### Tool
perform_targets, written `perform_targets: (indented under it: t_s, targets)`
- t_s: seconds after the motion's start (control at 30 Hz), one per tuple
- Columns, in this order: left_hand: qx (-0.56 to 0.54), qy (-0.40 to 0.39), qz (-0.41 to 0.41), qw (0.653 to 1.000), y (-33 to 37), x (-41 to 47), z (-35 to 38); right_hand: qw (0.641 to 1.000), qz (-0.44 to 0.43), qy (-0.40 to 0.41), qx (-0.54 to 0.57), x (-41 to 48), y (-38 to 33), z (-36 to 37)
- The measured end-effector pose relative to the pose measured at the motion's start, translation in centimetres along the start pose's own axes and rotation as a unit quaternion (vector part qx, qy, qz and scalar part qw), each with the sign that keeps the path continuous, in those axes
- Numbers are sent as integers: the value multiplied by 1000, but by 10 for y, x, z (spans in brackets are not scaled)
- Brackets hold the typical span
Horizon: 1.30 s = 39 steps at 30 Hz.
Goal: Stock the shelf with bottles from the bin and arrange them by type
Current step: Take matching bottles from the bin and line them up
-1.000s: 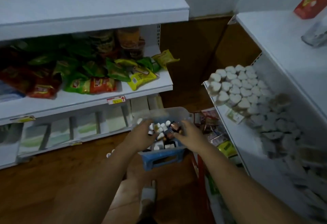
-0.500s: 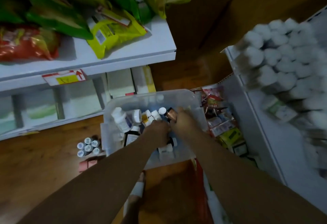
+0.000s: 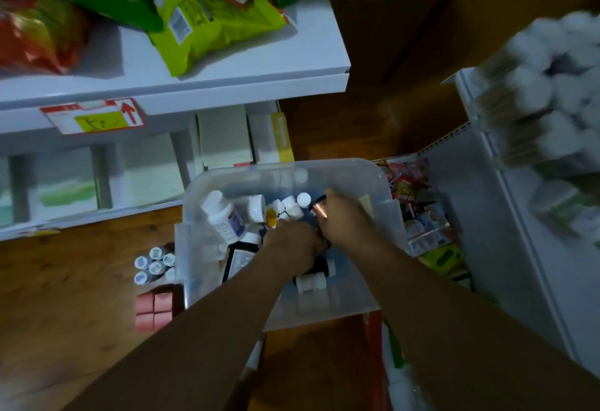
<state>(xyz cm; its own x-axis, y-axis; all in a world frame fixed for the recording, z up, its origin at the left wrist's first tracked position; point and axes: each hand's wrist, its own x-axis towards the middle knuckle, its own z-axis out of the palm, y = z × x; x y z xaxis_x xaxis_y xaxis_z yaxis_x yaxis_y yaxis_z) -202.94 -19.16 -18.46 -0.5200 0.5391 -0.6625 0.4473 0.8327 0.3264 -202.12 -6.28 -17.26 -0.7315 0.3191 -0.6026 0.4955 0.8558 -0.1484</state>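
Centre: bin (image 3: 285, 167) of bottles (image 3: 224, 216), below the shelf (image 3: 308, 50). Right hand (image 3: 344, 220) curls round a brown bottle (image 3: 319, 212), apparently to lift it; left hand (image 3: 292, 243) digs among bottles, grip hidden.

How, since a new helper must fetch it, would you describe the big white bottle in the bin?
Find the clear plastic bin between the white shelves. In its left part lies the big white bottle, cap pointing up-left. It is far larger than the small white-capped bottles nearby and bears a blue-purple label.
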Motion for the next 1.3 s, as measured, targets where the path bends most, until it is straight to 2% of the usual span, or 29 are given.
perform_targets:
  t_s: [0.13,0.3,0.37,0.5,0.6,0.8,0.93,1.03,1.13,1.3]
  targets:
    - [-78,50,15,996,-5,-19,-14,986,1,85,146,-28,2,-10]
    - [-206,103,67,971,-14,-70,-51,947,-17,123,296,-80,8,-40]
    - [-252,123,110,954,-8,-98,-70,917,-25,135,375,-108,11,-60]
    - [-287,172,168,927,22,-161,-115,835,-46,152,527,-177,14,-123]
    - [-330,223,186,898,55,-218,-150,817,-82,192,537,-239,22,-172]
    - [-466,275,227,810,141,-348,-196,774,-126,276,555,-393,52,-242]
    - [-582,273,251,724,207,-420,-207,734,-121,339,576,-500,86,-262]
    - [-641,227,297,670,259,-464,-208,711,-112,391,574,-574,115,-272]
    - [-645,172,337,664,303,-498,-205,701,-121,419,564,-640,143,-278]
    - [-577,102,395,707,360,-538,-193,683,-105,457,560,-719,179,-270]
